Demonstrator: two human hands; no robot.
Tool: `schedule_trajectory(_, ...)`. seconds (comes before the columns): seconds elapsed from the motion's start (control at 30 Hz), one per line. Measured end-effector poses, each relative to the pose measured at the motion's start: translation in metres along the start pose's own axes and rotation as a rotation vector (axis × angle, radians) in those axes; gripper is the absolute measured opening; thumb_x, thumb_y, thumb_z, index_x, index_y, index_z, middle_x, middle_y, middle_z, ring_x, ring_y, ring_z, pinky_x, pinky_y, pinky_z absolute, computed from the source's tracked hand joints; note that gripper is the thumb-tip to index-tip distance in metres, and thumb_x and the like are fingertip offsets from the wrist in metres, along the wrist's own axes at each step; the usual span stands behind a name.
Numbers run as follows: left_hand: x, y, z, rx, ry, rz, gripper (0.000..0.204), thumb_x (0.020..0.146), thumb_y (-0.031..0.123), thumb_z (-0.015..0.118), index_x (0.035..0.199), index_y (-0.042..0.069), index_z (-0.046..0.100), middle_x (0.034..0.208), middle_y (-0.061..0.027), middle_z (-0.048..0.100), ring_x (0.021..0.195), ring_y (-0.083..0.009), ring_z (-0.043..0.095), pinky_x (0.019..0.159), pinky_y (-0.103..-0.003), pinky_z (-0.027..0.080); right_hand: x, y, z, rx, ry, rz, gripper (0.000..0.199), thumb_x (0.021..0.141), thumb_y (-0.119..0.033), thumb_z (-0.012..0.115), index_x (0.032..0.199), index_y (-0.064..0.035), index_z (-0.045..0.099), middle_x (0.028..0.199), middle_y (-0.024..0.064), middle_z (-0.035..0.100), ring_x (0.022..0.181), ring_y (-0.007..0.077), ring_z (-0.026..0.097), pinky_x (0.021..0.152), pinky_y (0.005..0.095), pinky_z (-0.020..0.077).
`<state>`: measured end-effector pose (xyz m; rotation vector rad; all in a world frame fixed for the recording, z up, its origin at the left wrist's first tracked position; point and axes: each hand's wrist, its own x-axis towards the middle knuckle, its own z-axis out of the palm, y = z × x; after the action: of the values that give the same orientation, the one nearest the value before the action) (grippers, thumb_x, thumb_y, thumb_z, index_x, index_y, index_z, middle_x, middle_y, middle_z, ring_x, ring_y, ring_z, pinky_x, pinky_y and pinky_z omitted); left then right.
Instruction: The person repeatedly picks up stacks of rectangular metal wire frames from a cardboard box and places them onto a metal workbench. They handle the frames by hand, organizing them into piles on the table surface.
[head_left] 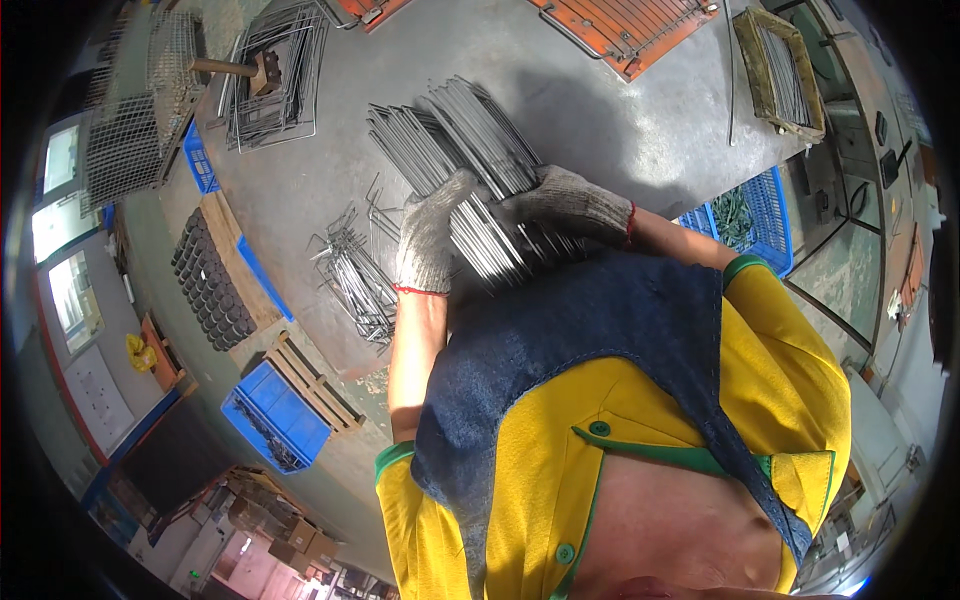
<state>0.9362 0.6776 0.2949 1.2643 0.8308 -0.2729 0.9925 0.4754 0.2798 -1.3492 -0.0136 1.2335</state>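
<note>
A thick bundle of straight grey metal rods slants across the metal table close to my body. My left hand, in a whitish knit glove, is closed on the bundle's left side, thumb on top. From the right, my right hand, in a darker, shaded glove, grips the other side. The rods' near ends meet the front of my dark blue apron. Left of my left hand lies a loose pile of bent wire pieces. The undersides of the fingers are hidden.
Wire frames lie at the far left, a wooden-handled hammer on them. An orange rack fixture stands at the back; a wooden box of rods is at the right corner. Blue crates stand beyond the table.
</note>
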Motion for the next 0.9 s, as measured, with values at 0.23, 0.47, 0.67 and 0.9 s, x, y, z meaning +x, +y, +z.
schedule_trajectory(0.23, 0.0, -0.005, -0.003, -0.022, -0.117, 0.051, 0.042, 0.087, 0.032, 0.067, 0.113, -0.001, 0.067, 0.111, -0.0113, 0.069, 0.114, -0.0212, 0.057, 0.109, -0.034, 0.031, -0.002, -0.004, -0.011, -0.046, 0.063, 0.119, 0.043, 0.08, -0.036, 0.074, 0.1, 0.0015, 0.068, 0.077, 0.007, 0.067, 0.069, 0.0141, 0.063, 0.065, 0.0275, 0.0514)
schedule_trajectory(0.47, 0.001, -0.006, -0.007, -0.007, -0.137, 0.066, 0.038, 0.09, 0.03, 0.063, 0.115, 0.001, 0.066, 0.113, -0.0128, 0.068, 0.114, -0.022, 0.057, 0.108, -0.034, 0.034, -0.003, -0.011, -0.003, -0.124, -0.005, 0.23, 0.033, 0.086, -0.031, 0.069, 0.104, -0.0028, 0.068, 0.08, 0.0063, 0.068, 0.067, 0.0114, 0.063, 0.061, 0.0256, 0.0511)
schedule_trajectory(0.67, 0.008, -0.012, -0.02, -0.215, -0.227, -0.059, 0.037, 0.092, 0.029, 0.06, 0.118, 0.002, 0.063, 0.112, -0.0157, 0.065, 0.102, -0.0254, 0.061, 0.095, -0.033, 0.043, 0.014, 0.021, -0.02, -0.265, -0.139, -0.189, 0.026, 0.094, -0.018, 0.059, 0.114, -0.0035, 0.065, 0.087, 0.0034, 0.07, 0.072, 0.0093, 0.064, 0.063, 0.0257, 0.0523)
schedule_trajectory(0.9, 0.006, -0.012, -0.012, 0.003, 0.029, 0.05, 0.036, 0.083, 0.018, 0.071, 0.112, -0.003, 0.065, 0.104, -0.0133, 0.068, 0.091, -0.0222, 0.067, 0.082, -0.033, 0.054, -0.007, -0.008, -0.01, -0.133, 0.016, 0.058, 0.04, 0.084, -0.04, 0.072, 0.099, -0.0027, 0.072, 0.071, 0.0044, 0.064, 0.062, 0.0083, 0.058, 0.053, 0.0239, 0.0459)
